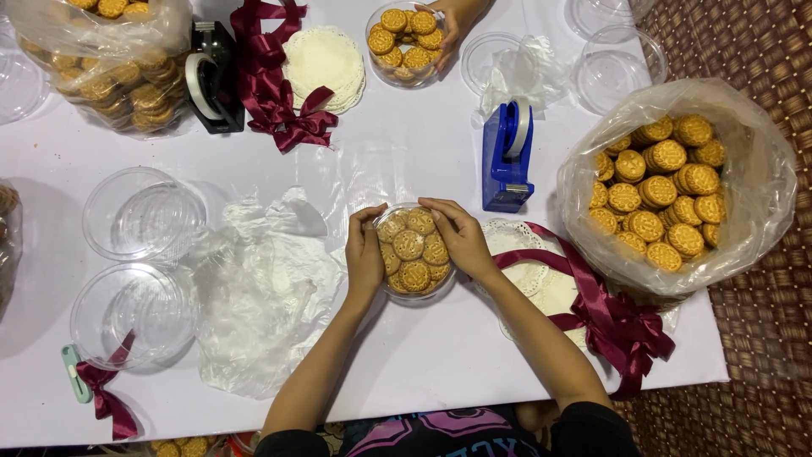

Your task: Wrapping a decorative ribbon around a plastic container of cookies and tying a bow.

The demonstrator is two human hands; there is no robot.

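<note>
At the centre of the frame, the person's left hand (364, 251) and right hand (459, 238) are cupping one round clear tub of biscuits (412, 254), the fingers of each curling around its rim from opposite sides and the fingertips nearly meeting at the top edge. About seven patterned biscuits are showing on its top layer. Another person's hand (451, 21) is holding a second filled tub (404, 42) at the top centre. Two tape dispensers are sitting on the white table (406, 355): a blue one (507, 156) just right of the hands and a black one (211, 76) at the upper left. Two big bags of biscuits are lying open, one at the right (677, 186) and one at the upper left (110, 59). Two empty clear tubs (139, 216) are resting at the left.
</note>
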